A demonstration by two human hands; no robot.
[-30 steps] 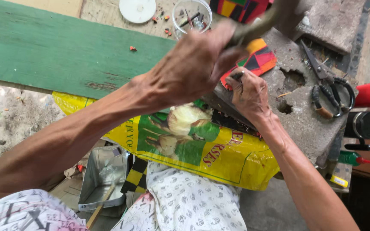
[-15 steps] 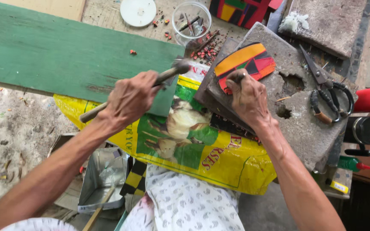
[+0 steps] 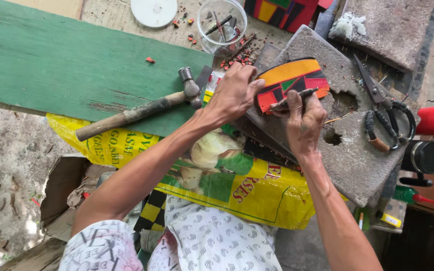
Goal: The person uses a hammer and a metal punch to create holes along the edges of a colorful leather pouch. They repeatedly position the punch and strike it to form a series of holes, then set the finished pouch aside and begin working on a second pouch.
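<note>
Hammer put down within the last half second: the wooden-handled hammer with the metal head [image 3: 141, 108], a moment ago swinging in the left hand, now lies loose across the green painted plank [image 3: 51, 65], head toward the work, handle pointing away to the left. Striking has stopped; the work has turned to positioning and fine handling.

Left hand [image 3: 234, 93] has moved over to the piece of patterned leather in orange, red, green and black [image 3: 290, 80], fingers curled down on its near edge, pinning it flat. Right hand [image 3: 305, 118] is closed in a pinch around a thin dark metal punch [image 3: 292, 98], tip laid on the lower edge of the leather. The leather sits on the rough grey stone slab [image 3: 347, 150], as before.

Around: black-handled scissors [image 3: 385, 118] on the slab to the right, apart from the hands. Clear plastic cup of small metal tools [image 3: 222, 20] and a white round lid [image 3: 154, 11] beyond. Red scraps scattered near the cup. Yellow and green printed sack [image 3: 237, 190] draped under the slab. A hole in the slab [image 3: 332, 135] lies just beside the right hand; nothing blocks the leather itself.
</note>
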